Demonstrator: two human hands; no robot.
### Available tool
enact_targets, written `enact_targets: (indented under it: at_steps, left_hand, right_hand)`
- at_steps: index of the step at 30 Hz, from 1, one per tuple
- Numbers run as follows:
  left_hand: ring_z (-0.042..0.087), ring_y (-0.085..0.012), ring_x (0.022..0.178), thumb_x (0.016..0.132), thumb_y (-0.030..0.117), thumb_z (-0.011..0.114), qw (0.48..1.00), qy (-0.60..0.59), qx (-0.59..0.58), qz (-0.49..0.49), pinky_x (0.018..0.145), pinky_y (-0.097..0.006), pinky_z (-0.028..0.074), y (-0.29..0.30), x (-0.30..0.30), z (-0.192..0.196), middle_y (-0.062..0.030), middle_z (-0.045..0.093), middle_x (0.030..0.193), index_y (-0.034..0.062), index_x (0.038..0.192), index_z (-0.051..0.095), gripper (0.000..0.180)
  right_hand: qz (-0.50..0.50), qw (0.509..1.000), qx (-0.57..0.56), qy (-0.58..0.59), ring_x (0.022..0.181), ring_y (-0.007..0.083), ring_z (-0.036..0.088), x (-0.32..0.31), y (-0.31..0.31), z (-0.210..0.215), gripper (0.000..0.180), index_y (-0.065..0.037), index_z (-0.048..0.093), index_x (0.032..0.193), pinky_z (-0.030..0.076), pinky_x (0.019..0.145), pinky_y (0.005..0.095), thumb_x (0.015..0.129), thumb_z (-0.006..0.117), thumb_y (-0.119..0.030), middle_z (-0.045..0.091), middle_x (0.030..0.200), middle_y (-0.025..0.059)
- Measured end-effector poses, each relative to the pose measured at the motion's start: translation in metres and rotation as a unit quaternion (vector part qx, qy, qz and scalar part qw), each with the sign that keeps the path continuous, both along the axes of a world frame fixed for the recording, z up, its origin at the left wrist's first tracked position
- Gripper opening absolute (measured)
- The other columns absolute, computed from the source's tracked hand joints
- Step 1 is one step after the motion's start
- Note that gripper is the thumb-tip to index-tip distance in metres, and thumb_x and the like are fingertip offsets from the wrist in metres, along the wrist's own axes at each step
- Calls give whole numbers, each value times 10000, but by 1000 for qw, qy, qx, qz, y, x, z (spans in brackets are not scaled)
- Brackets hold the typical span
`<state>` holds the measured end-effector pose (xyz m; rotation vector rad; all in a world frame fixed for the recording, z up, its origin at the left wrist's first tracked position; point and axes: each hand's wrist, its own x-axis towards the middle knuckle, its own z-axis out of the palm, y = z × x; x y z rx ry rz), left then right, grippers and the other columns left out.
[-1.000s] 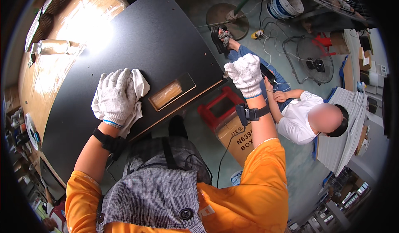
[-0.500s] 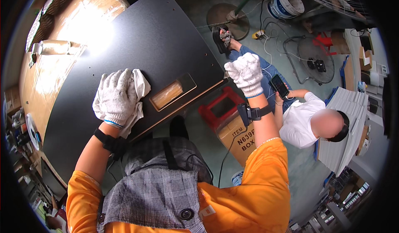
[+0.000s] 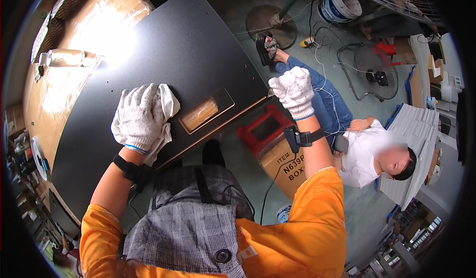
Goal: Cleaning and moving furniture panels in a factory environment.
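We press a white cloth point(image 3: 166, 110) flat under our left hand point(image 3: 140, 115), fingers spread, near the black panel's point(image 3: 163, 45) front edge. Our right hand point(image 3: 293, 90), fingers curled, grips its right corner above a labelled brown carton point(image 3: 283, 165).

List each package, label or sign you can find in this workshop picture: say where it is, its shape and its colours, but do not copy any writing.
Cardboard box: on the floor below the right hand, brown, dark print on its side.
Red crate: against the box, open-topped.
White bucket: far floor, round, blue print.
Small label: on the orange shirt, pale with an orange patch.
Large cardboard: past the black panel, brown.
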<state>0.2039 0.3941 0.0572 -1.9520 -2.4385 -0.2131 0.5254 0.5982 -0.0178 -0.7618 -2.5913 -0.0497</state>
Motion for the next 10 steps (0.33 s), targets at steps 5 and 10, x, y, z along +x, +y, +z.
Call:
enact_targets:
  at_steps: [5,10]
  left_hand:
    - [534,-324,1129,831,156,556,1000,-4,-8,0,1079,-476,315,2,3,4,-142,609,1143,63,1186,590,368]
    - [528,-327,1138,838,165,562,1000,-5,-9,0,1084,-476,307,-1,1,1,-149,604,1157,66,1192,588,368]
  right_hand:
    - [-5,999,21,41,556,229,518,-6,0,1,382,-143,464,503,419,567,381,791,646,-315,453,502,35]
    - [-3,998,27,48,613,247,537,-2,1,-7,377,-148,485,528,429,588,410,789,666,-350,479,528,23]
